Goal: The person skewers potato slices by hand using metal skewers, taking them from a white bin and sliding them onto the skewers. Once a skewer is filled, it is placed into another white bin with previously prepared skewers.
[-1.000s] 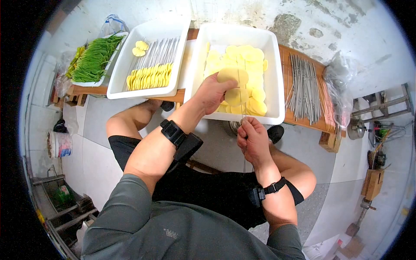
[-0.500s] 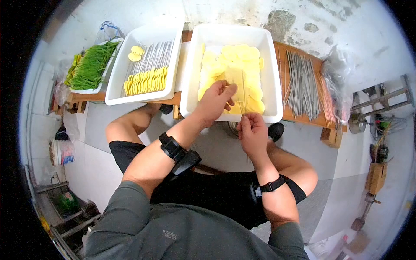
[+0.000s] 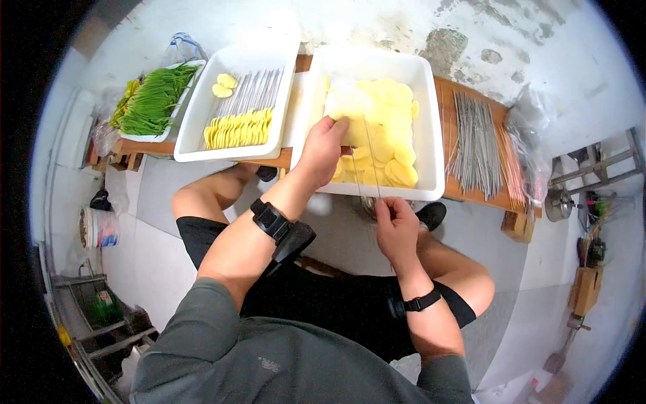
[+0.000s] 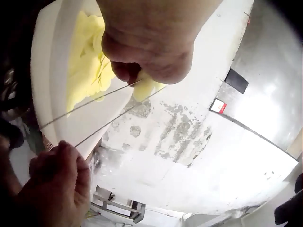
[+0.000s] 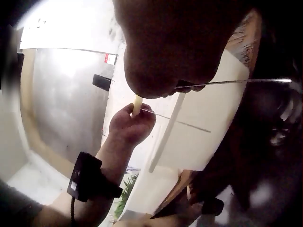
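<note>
A person's left hand (image 3: 321, 153) pinched a yellow slice (image 5: 137, 105) between thumb and fingers above a white tub (image 3: 436, 128) of round slices (image 3: 393, 131), while the right hand (image 3: 398, 232), its fingertips pressed together, gripped a thin skewer (image 3: 372, 155) nearby. A second skewer (image 4: 90, 102) extended from the left hand's fingers, apart from the first.

The head view is bright, its far wall (image 3: 350, 27) pale and the yellow slices (image 3: 387, 135) partly washed out; straight edges bow inside a black rim. In the left wrist view, the right hand (image 4: 59, 187) is shadowed and soft. The right wrist view darkens it almost to silhouette, with glare on a grey panel (image 5: 71, 90) and murky blur at right.
</note>
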The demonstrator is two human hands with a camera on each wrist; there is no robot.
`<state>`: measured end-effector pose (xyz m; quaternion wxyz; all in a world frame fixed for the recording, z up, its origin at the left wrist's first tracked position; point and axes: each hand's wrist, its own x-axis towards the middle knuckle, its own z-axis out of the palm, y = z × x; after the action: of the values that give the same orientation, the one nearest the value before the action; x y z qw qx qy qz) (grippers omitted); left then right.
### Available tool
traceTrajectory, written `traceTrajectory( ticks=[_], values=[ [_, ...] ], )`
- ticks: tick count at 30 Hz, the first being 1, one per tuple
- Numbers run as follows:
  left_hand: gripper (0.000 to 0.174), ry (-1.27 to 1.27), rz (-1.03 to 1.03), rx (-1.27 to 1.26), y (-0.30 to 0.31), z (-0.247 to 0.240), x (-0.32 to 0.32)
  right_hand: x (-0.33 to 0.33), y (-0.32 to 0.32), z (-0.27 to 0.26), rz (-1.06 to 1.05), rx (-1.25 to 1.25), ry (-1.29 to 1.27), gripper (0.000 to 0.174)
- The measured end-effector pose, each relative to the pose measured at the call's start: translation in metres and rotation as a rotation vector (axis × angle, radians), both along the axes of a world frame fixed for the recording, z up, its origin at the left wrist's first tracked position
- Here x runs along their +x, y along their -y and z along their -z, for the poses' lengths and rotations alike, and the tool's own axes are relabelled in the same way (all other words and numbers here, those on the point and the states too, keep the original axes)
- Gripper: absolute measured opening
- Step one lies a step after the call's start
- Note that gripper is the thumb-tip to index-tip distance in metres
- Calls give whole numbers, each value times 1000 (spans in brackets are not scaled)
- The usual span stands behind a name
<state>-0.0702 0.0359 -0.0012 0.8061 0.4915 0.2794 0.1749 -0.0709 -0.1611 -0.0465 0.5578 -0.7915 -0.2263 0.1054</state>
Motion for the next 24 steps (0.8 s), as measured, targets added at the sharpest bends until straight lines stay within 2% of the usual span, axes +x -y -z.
traceTrajectory(
  ticks=[4, 8, 10, 24],
  values=[
    [25, 19, 36, 128, -20, -2, -2, -5, 3, 7, -101, -23, 138, 15],
    [24, 41, 48, 212, -35, 4, 0, -11, 3, -1, -149, 9, 104, 18],
    [24, 45, 43, 222, -38, 5, 0, -11, 4, -4, -188, -17, 119, 22],
    [24, 114, -27, 276, -37, 2, 7, -12, 3, -4, -226, -60, 99, 19]
  ],
)
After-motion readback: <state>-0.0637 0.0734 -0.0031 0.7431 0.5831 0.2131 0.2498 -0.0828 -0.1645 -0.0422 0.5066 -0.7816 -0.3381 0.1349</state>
